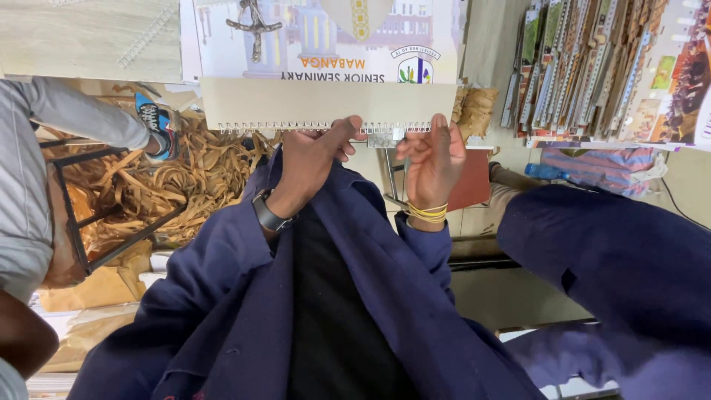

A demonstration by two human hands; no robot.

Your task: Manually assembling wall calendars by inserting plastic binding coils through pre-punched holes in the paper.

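A person in a dark blue work jacket is holding a beige card-covered, wire-bound calendar (329, 104) up by its white spiral binding, which is running along the lower edge of the card in the head view. The left hand (315, 155), with a dark wristwatch (268, 213) at its wrist, is closing its grip narrowly on the binding just left of the middle, the thumb pressing up against the wire. The right hand (433, 159), wearing yellow rubber bands (427, 213) at the wrist, is touching the binding near the card's right end, fingers curled loosely; whether that grip is pinching the wire cannot be told. The calendar is sitting directly above both hands, its printed colour sheet showing beyond the beige card. To the left, a heap of tan paper trimmings (185, 174) is lying around a black metal frame (96, 215), beside another person's grey sleeve (74, 115). To the right, stacks of bound calendars (585, 67) are standing on edge.
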